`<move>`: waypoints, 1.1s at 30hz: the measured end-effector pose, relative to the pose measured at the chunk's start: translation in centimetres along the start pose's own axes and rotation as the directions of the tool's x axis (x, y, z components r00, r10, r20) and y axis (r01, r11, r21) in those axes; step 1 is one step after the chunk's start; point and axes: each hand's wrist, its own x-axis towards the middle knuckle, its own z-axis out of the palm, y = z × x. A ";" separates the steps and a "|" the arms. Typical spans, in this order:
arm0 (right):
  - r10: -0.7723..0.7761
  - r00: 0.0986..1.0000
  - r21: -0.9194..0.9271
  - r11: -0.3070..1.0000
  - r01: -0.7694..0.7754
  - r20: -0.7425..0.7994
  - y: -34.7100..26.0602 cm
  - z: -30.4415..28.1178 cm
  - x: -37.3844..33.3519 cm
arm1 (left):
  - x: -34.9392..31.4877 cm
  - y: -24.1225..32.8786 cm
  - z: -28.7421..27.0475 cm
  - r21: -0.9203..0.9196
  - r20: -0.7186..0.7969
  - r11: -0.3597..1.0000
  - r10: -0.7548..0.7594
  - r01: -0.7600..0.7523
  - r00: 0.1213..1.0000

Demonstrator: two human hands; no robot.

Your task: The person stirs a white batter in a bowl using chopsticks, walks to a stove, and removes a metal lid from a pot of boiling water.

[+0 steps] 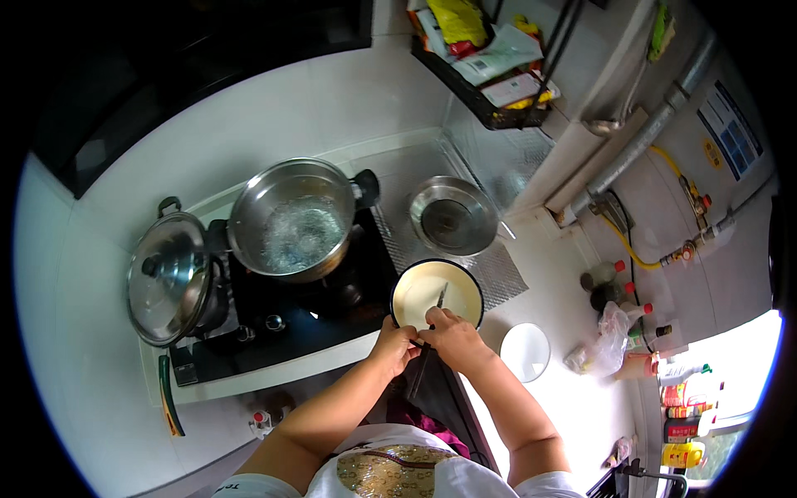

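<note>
A round cream bowl (411, 300) with a dark rim stands at the counter's front, right of the stove. My left hand (393, 345) is closed at its near left rim, fingertips meeting my right hand. My right hand (456, 339) is over the near rim, closed around what look like dark chopsticks (422, 371). Their tips reach into the bowl and their other ends point back toward me. The bowl's inside looks pale; whether it holds anything, I cannot tell. Left of it, a steel pot (249, 217) of bubbling water sits on the black stove (257, 339).
A lidded pot (170, 274) stands at the stove's left. Behind the bowl rests a steel basin (480, 203) on foil matting. To the right are a white round dish (525, 353), a plastic bag (613, 336) and several bottles. A rack (473, 100) of packets hangs above.
</note>
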 end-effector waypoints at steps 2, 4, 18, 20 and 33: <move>-0.046 0.999 -0.014 0.999 0.047 0.024 -1.9 -2.3 0.6 | -2.2 1.4 -0.5 -0.007 0.010 0.999 0.032 -0.032 0.999; -0.051 0.998 0.002 0.999 0.051 -0.023 -4.2 -5.3 1.3 | -4.5 3.4 -1.2 -0.045 0.088 0.996 0.078 -0.074 0.993; -0.461 0.757 -0.054 0.867 0.495 -0.463 -17.8 -8.3 10.4 | -15.0 18.1 -9.0 -0.166 0.204 0.882 0.468 -0.441 0.860; -0.414 0.707 0.027 0.853 0.520 -0.573 -18.8 -8.1 11.9 | -15.6 19.6 -10.6 -0.165 0.124 0.888 0.450 -0.429 0.884; -0.154 0.800 0.480 0.728 0.489 -0.580 -18.5 -8.2 19.2 | -14.0 25.3 -17.6 -0.237 -0.064 0.804 0.548 -0.546 0.834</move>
